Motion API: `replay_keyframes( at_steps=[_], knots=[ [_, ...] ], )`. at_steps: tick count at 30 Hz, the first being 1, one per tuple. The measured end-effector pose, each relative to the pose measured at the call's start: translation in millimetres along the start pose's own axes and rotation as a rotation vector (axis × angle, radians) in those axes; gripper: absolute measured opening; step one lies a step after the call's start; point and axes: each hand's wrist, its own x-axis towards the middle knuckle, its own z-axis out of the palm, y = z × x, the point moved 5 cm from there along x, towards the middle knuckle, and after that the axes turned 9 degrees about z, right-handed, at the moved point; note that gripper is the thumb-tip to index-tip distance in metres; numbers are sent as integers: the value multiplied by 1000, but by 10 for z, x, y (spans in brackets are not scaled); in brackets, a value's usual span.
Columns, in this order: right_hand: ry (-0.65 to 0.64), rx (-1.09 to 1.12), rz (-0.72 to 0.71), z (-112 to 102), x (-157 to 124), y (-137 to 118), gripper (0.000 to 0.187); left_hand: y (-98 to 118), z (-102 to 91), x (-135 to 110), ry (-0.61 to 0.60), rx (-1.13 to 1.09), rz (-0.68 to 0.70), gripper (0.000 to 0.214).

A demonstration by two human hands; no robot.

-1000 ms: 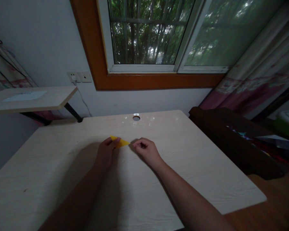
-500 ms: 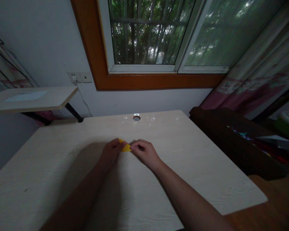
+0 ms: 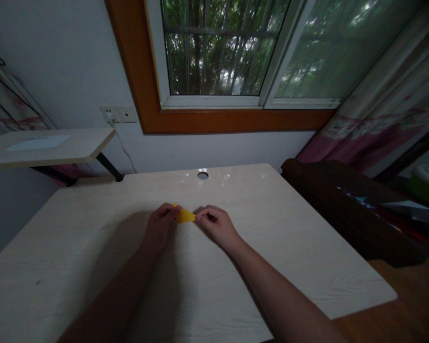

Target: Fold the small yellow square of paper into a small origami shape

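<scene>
Between my hands, just above the pale wooden desk (image 3: 214,281), is a small yellow piece of folded paper (image 3: 185,216), roughly triangular and narrowing to a point on the right. My left hand (image 3: 160,224) pinches its wide left end with thumb and fingers. At the other side, my right hand (image 3: 217,224) grips the pointed tip between thumb and forefinger. The fingers of the left hand cover part of the paper, so its full outline is hidden.
Along the desk's back edge is a round cable hole (image 3: 202,176). A raised shelf (image 3: 82,150) on black legs stands at the back left, with a sheet (image 3: 39,142) on it. Beyond the desk's right edge sits a dark brown piece of furniture (image 3: 329,195).
My left hand has shifted slightly left along the yellow paper, uncovering more of its middle. The right hand stays at the tip, nearly in place.
</scene>
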Motion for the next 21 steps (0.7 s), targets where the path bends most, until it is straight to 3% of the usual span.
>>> replay_keyframes(
  at_steps=[6, 15, 21],
  knots=[
    [11, 21, 30, -3, 8, 45, 15, -55, -30, 16, 35, -21, 5, 29],
    [-56, 7, 2, 51, -6, -11, 17, -20, 73, 14, -154, 187, 62, 28],
    [20, 250, 207, -23, 45, 150, 22, 25, 77, 1, -152, 73, 66, 31]
  ],
)
